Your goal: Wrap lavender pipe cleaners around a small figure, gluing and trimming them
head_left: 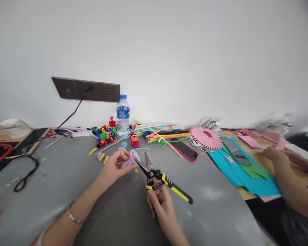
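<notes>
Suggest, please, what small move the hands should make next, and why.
Probably squeeze the cutters onto the lilac loop: the right hand holds them with blades apart, one tip at the loop, which the left hand holds.

Left hand (119, 162): we note a pinching grip, reaching forward.
Right hand (162, 201): we record a curled grip.
Forearms (88, 194): both angled inward.

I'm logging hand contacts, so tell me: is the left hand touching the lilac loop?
Touching. The head view shows the left hand pinching the lilac loop, with no gap where they meet.
</notes>
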Tool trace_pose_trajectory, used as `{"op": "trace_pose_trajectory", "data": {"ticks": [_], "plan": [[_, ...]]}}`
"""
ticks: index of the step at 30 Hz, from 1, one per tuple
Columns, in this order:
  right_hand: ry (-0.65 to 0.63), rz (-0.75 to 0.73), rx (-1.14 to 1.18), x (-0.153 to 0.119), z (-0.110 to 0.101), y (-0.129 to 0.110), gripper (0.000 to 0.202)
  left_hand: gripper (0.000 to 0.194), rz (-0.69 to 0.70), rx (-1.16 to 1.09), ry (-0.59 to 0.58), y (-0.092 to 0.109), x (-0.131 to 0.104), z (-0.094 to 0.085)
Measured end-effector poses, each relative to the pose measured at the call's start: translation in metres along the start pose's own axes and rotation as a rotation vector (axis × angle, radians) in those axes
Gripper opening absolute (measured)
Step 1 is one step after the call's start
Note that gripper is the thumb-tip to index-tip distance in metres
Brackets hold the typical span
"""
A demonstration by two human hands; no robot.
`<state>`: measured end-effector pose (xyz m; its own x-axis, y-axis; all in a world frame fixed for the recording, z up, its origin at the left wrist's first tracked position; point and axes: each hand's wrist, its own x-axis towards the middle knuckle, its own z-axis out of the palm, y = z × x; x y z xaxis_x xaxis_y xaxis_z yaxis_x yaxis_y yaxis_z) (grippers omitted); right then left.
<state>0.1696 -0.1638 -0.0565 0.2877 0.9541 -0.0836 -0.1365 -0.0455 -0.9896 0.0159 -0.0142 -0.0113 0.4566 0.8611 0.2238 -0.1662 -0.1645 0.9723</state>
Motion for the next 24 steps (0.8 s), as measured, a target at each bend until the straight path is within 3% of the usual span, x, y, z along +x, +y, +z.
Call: {"op": "trace_pose_trajectory", "data": {"ticks": [24], "plan": [[-0.017, -0.010, -0.019, 0.0013, 0.0031, -0.0057, 0.062, 0.034, 0.068, 0.032, 0.038, -0.0015, -0.0015, 0.0002]]}}
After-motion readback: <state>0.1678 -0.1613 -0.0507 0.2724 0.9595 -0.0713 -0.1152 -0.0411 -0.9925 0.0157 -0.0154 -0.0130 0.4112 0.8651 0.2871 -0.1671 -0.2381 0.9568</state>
